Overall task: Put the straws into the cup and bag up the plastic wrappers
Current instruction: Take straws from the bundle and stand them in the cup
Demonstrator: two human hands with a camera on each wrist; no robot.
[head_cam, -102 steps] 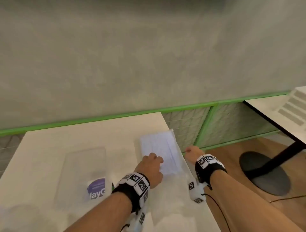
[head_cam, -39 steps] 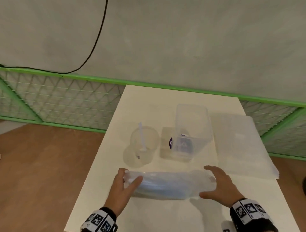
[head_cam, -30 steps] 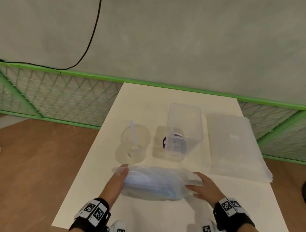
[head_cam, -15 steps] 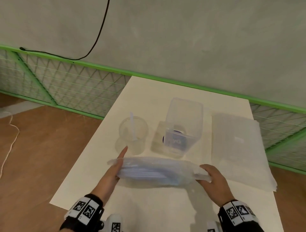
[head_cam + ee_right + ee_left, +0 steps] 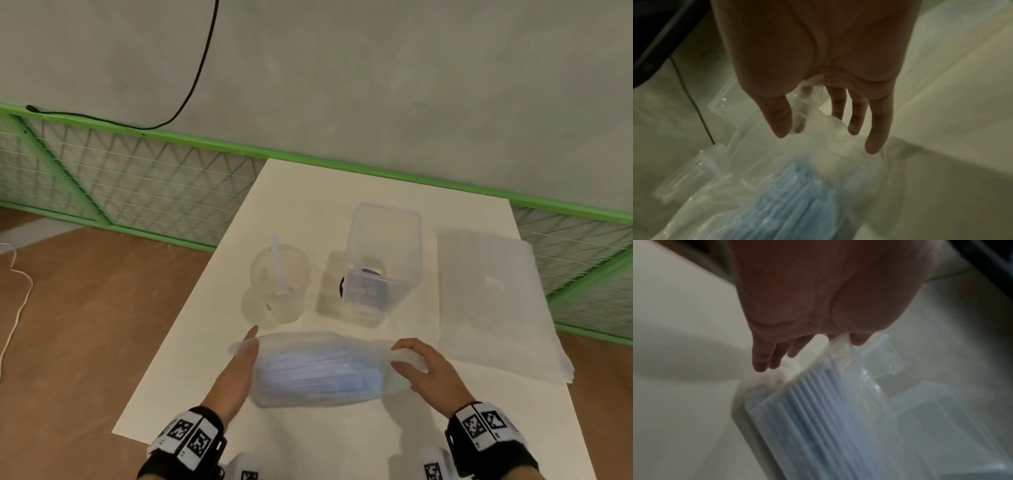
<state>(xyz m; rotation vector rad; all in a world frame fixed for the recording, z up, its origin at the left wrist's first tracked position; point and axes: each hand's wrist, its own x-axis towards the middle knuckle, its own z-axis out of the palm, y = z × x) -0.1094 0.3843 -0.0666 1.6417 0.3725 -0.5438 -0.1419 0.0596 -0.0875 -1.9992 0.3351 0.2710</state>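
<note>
The pack of straws point(image 5: 318, 370) lies crosswise on the desk point(image 5: 308, 192), just before the cup point(image 5: 279, 284). The left hand point(image 5: 236, 373) and right hand point(image 5: 428, 370) pinch its loose plastic ends, other fingers point(image 5: 877, 129) spread, likely to steady and open it.

I see a pale cream bench point(image 5: 342, 198) with its far edge against a green-framed mesh railing. Four things are on it. Toward the left stands a clear round cup point(image 5: 279, 284) with one pale straw point(image 5: 278, 263) leaning inside. Just beside it on the right stands a clear rectangular container point(image 5: 380, 263) with a purple label low on its front. Further right lies a flat stack of clear plastic bags point(image 5: 493, 308), reaching the bench's right edge. Nearest me, in front of the cup and container, is a clear packet of pale blue straws point(image 5: 318, 370), lengthwise left to right; whether it rests on the surface I cannot tell.
</note>
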